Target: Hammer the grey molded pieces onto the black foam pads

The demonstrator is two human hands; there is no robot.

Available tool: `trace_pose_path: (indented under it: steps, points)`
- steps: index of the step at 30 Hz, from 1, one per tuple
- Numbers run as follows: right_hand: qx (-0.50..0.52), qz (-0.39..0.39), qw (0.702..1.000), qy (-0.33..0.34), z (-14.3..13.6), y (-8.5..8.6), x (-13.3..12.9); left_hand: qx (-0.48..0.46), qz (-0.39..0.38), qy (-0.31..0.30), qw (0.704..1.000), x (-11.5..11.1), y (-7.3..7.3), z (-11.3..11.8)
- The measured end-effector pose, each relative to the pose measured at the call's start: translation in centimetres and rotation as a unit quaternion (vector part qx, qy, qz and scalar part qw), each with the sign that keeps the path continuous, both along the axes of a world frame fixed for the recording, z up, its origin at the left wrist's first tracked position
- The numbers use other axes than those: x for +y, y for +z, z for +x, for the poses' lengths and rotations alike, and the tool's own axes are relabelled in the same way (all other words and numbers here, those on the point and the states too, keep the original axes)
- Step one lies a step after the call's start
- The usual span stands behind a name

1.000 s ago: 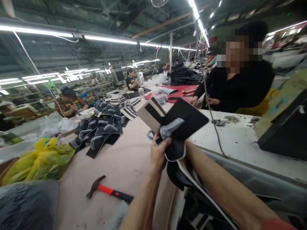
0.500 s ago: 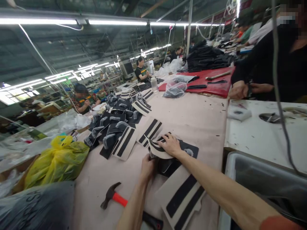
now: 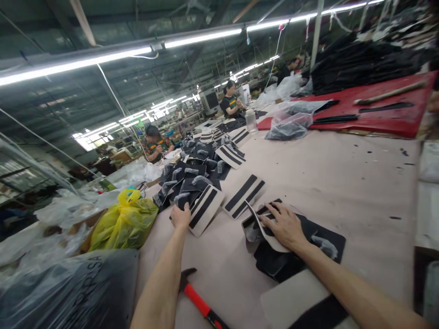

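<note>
My right hand (image 3: 284,226) lies with its fingers spread on a curved cream panel (image 3: 272,238) with black stripes. Below that panel are black pieces (image 3: 279,262), one with a plastic-wrapped grey part (image 3: 324,246) on it. At the near edge of the pile, my left hand (image 3: 180,217) has its fingers curled over a black panel (image 3: 183,199), its fingertips partly hidden. Right beside that hand lies a striped cream panel (image 3: 206,210), with another striped panel (image 3: 244,195) further right.
A claw hammer (image 3: 197,299) with a red and black handle lies in front. More black panels with wrapped handles (image 3: 200,180) are heaped at the back left. A yellow bag (image 3: 125,224) stands left. Beyond are a red sheet (image 3: 380,114) and seated co-workers (image 3: 230,99).
My left hand has left the panel under my right hand and moved left to the pile's edge. My right hand stays on the curved panel. The view has turned left.
</note>
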State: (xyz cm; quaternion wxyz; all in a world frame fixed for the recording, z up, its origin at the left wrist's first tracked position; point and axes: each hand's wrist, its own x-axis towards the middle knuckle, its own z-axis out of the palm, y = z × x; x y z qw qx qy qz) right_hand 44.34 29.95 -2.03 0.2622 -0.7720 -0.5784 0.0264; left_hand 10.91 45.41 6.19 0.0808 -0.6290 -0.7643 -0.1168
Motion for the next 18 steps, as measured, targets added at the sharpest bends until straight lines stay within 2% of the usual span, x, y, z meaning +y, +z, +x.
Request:
trace_pose_path:
  steps: [4, 6, 9, 12, 14, 18]
  points:
    - [-0.025, 0.034, 0.999, -0.004, 0.1, -1.7, 0.2, 0.055, 0.075, -0.081, 0.992, 4.1, 0.4, -2.2]
    - [-0.029, 0.051, 0.998, -0.005, 0.1, -2.3, 0.2, 0.09, 0.046, -0.145, 0.984, 6.7, 1.1, -2.0]
    - [-0.032, 0.07, 0.997, 0.004, 0.2, -2.9, 0.4, 0.117, -0.037, -0.222, 0.967, 10.5, 1.6, -0.1]
    - [-0.043, 0.068, 0.997, 0.011, 0.5, -3.3, 0.4, 0.123, -0.096, -0.253, 0.955, 13.4, 0.8, 2.2]
    - [-0.053, 0.059, 0.997, 0.016, 0.6, -3.5, 0.4, 0.125, -0.109, -0.256, 0.952, 14.6, -0.1, 3.0]
    - [-0.059, 0.043, 0.997, 0.021, 0.8, -3.8, 0.3, 0.133, -0.116, -0.258, 0.95, 15.5, -1.4, 2.0]
